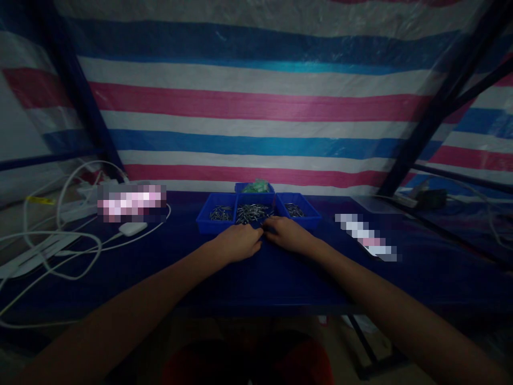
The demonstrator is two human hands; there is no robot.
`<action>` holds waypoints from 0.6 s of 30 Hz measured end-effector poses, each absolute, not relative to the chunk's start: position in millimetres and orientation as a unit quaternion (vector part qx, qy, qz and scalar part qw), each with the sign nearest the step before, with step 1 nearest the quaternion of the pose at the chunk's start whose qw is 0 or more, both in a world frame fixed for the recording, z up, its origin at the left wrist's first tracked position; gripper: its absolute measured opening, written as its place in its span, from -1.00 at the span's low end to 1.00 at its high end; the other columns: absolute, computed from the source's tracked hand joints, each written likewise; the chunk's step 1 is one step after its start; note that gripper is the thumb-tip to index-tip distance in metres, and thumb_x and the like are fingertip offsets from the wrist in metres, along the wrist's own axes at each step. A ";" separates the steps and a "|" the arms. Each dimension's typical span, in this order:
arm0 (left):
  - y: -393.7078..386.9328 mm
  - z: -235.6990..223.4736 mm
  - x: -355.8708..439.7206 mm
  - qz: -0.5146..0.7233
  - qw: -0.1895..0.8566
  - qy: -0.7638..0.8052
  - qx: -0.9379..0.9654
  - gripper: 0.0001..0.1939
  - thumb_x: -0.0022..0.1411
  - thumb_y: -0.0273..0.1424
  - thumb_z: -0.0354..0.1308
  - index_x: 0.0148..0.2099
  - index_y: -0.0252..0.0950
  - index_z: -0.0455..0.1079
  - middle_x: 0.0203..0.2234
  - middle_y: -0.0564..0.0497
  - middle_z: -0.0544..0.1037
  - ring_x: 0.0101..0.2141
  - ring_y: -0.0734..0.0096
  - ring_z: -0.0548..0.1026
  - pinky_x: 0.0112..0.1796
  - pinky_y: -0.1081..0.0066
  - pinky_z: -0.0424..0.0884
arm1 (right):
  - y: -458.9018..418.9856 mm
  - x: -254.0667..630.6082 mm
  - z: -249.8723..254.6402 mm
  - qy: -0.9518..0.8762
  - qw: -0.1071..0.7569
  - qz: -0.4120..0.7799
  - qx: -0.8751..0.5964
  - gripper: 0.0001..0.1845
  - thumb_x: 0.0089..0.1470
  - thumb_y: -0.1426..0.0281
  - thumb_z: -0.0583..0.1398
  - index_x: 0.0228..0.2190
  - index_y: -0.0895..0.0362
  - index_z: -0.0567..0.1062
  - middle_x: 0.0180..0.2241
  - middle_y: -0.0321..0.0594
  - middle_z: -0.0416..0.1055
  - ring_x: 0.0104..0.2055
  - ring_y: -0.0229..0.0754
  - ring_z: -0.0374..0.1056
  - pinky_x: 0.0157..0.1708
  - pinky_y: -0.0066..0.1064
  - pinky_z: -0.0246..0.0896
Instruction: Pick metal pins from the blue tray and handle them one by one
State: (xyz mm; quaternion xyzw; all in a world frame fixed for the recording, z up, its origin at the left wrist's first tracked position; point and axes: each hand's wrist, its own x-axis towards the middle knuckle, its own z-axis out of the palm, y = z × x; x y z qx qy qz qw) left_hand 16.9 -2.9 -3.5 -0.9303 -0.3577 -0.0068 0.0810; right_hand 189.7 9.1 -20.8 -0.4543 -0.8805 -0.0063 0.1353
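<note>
Both hands are working at the front of the blue bin cluster, which is sitting mid-table toward the far edge. Left hand is curling palm-down just in front of the middle blue bin, fingers mostly folded, thumb side facing the right hand. Right hand is bending in from the right, fingers partly curled, tips coming close to the left one's; can't tell if they're touching. Also can't tell whether either is gripping a part: fingertips are too dark and small. Slim metal pieces are lying in a loose heap in the middle bin, right behind the fingers. More of the same kind are sitting in the left blue bin and the right blue bin, flanking it. Rear blue bin is standing behind, nearest the table's far edge, holding crumpled green material. Toward the blue table's left end, white cables are looping around a white adapter, with a pixelated pink-and-white item lying behind it. Toward the right end, another pixelated flat item is lying at a slant. Striped tarp is hanging behind the far edge.
</note>
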 end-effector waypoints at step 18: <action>2.0 -3.4 13.6 -0.021 0.053 -0.394 -0.917 -0.75 0.17 -0.31 -0.14 -0.22 -0.33 0.27 -0.38 -0.13 0.46 -0.38 0.23 0.45 -0.41 0.34 0.34 | 6.0 179.9 -20.6 -0.845 0.134 -0.031 -0.517 -0.77 0.06 0.31 0.03 -0.30 0.18 0.36 -0.30 -0.11 0.32 -0.28 -0.17 0.29 -0.32 -0.40 0.12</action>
